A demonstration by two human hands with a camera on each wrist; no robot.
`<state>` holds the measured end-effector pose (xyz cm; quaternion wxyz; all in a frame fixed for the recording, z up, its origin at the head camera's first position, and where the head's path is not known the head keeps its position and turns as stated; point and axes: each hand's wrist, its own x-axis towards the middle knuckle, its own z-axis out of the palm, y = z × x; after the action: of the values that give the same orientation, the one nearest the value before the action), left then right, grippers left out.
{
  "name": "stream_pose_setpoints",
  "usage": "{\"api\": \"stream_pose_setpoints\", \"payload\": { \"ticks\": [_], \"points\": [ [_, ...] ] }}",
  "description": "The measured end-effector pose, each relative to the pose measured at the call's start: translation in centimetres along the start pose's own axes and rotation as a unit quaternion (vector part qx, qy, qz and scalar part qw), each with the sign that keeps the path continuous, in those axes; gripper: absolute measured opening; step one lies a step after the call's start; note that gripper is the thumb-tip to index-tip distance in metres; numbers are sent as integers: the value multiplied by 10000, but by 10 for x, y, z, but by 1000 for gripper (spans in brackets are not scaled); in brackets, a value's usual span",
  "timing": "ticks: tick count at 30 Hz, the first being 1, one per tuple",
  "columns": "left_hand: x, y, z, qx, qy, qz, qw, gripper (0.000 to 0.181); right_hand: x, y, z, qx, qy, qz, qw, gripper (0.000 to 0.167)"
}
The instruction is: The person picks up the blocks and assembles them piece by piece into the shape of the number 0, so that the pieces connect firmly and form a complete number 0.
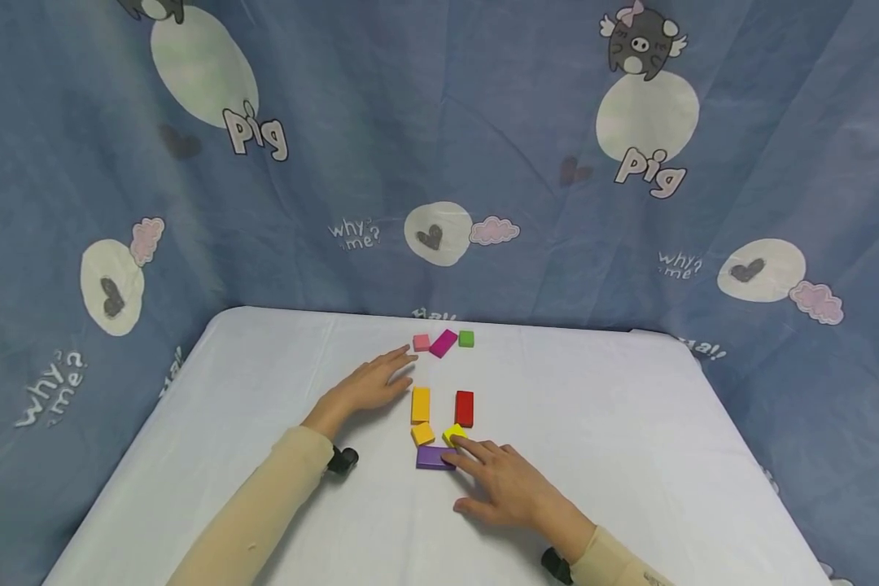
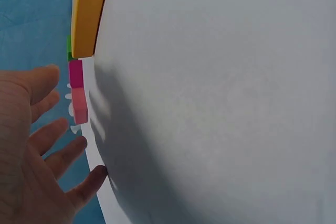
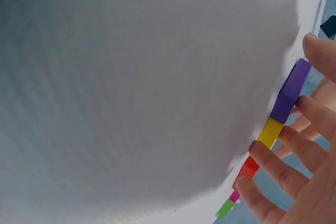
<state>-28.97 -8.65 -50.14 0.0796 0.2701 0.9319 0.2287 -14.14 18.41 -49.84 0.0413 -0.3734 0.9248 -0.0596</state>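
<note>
My right hand [image 1: 509, 482] has its fingers spread at the right end of a flat purple block [image 1: 432, 458]. Its index finger appears to touch that block, and another fingertip is at a yellow block [image 1: 451, 433]. In the right wrist view the purple block [image 3: 292, 90] and yellow block [image 3: 270, 133] lie beside those fingers. Fingers extended, my left hand [image 1: 369, 384] hovers or rests left of a long orange block [image 1: 421, 405]; contact with the table is unclear. Its fingertips are close to a pink block [image 1: 421, 343]. The left wrist view shows nothing held in that hand [image 2: 47, 177].
Behind the long orange block stand a tilted magenta block [image 1: 443, 343] and a green block [image 1: 466, 338]. A red block [image 1: 465, 408] lies right of it, a small orange block [image 1: 422, 435] in front. Blue patterned cloth [image 1: 439, 146] hangs behind the white table [image 1: 593, 407].
</note>
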Motion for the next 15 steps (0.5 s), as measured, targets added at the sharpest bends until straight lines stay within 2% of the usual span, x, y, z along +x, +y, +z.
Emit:
{"api": "stream_pose_setpoints", "payload": {
  "ticks": [4, 15],
  "points": [
    [2, 0, 2, -2, -94, -110, 9999, 56, -1, -1, 2, 5, -36, 2, 10000, 66],
    [13, -5, 3, 225, 19, -60, 9997, 56, -1, 0, 2, -2, -46, 25, 10000, 65]
  ]
}}
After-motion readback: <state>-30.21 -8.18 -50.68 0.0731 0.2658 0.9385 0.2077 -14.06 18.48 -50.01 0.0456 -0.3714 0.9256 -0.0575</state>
